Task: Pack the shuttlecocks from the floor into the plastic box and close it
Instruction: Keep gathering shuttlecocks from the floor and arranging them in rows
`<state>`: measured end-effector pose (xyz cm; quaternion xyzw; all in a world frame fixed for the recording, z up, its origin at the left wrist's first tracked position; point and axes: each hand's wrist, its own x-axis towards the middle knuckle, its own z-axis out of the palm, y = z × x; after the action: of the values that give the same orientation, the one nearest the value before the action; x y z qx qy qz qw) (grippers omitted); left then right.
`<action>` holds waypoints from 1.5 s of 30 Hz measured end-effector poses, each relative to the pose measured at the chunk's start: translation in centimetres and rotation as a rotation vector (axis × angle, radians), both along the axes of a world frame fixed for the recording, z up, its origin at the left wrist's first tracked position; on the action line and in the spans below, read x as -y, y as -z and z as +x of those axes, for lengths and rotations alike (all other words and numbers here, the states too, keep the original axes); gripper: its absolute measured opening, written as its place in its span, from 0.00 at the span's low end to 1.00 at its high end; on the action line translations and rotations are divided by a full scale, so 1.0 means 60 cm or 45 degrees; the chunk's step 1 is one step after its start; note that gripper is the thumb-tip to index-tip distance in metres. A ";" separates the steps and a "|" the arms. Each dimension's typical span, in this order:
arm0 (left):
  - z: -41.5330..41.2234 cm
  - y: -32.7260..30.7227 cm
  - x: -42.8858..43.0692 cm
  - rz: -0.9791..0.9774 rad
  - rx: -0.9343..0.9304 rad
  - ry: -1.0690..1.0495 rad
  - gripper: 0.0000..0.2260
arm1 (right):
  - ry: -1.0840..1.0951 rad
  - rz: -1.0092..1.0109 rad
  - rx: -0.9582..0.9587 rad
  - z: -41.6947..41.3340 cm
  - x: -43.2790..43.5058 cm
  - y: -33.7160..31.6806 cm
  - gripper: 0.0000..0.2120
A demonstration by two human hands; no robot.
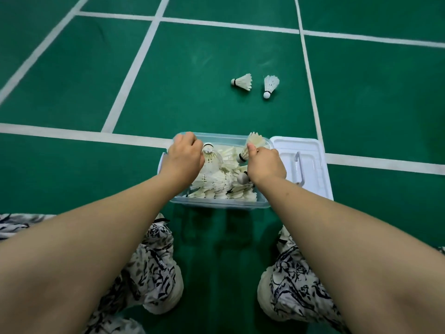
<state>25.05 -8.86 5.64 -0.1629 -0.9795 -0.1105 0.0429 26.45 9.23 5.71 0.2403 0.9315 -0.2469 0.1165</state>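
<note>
Plastic box (pixel 218 205) sits on the green floor (pixel 192 80), already heaped pretty full. Left hand (pixel 184 153) curls round a shuttlecock (pixel 211 159) over it, and right hand (pixel 266 165) pinches a second shuttlecock (pixel 255 142). Lid (pixel 313 150) lies touching the box's right side. 2 loose shuttlecocks (pixel 243 81) (pixel 271 86) lie farther out, well apart from the box.

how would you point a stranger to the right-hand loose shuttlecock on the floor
Start at the clear plastic box on the green court and look past its far edge to two loose shuttlecocks. It is the right-hand shuttlecock, nearer the white line. Unlike its neighbour, whose cork points left, its cork points back toward the box.
</note>
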 end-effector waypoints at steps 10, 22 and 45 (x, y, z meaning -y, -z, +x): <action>-0.024 0.026 -0.016 -0.055 0.152 -0.031 0.10 | 0.213 -0.390 0.082 -0.028 0.010 0.050 0.29; -0.039 0.034 -0.022 -0.005 0.169 -0.048 0.11 | 0.303 -0.712 0.225 -0.040 0.030 0.064 0.27; 0.004 -0.025 -0.003 -0.112 0.136 -0.105 0.12 | 0.409 -0.861 0.093 0.030 0.049 0.019 0.04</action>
<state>25.29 -8.67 7.12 -0.1179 -0.9902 -0.0742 -0.0121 28.25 6.28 4.54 0.3400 0.7430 -0.5470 0.1822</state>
